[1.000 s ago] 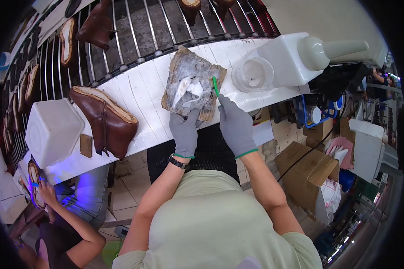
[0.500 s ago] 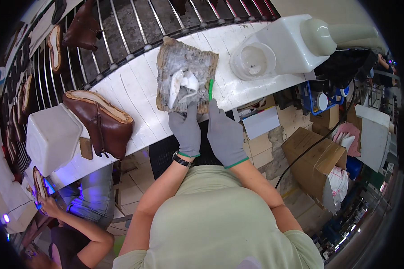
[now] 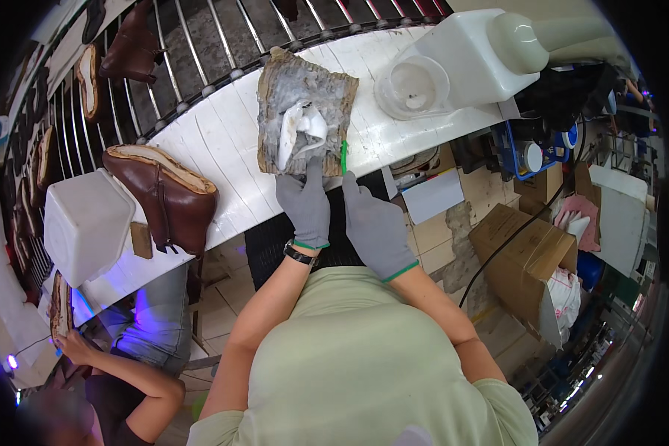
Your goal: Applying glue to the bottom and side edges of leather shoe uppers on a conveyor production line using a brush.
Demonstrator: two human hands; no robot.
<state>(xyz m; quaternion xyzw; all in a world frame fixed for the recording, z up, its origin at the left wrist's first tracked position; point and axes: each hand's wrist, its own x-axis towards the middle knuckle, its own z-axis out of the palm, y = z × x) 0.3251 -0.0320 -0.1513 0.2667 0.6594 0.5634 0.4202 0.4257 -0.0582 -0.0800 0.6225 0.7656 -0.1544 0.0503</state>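
A thick, crusted grey-brown pad [image 3: 271, 111] lies on the white bench, and on it rests a curved, soft-looking white piece [image 3: 305, 130]. My left hand [image 3: 303, 208], in a grey glove, is at the pad's near edge. Its forefinger reaches the lower end of the white piece, while the other fingers curl out of sight. Over the pad's right edge stands a thin green stick [image 3: 344, 154], pinched by my gloved right hand [image 3: 377, 230]. Whatever is on the stick's far end cannot be made out.
A clear round tub [image 3: 416, 85] sits beside a large white jug [image 3: 476, 63] on the right. Toward the left are a brown boot [image 3: 175, 197] and a white container [image 3: 82, 223]. Metal bars [image 3: 189, 44] run behind the bench [image 3: 230, 186]. Another person's hand [image 3: 74, 346] holds a shoe at lower left.
My right hand has drawn slightly nearer to me with the green stick. The whole view has shifted a little. The other person's shoe at lower left has turned.
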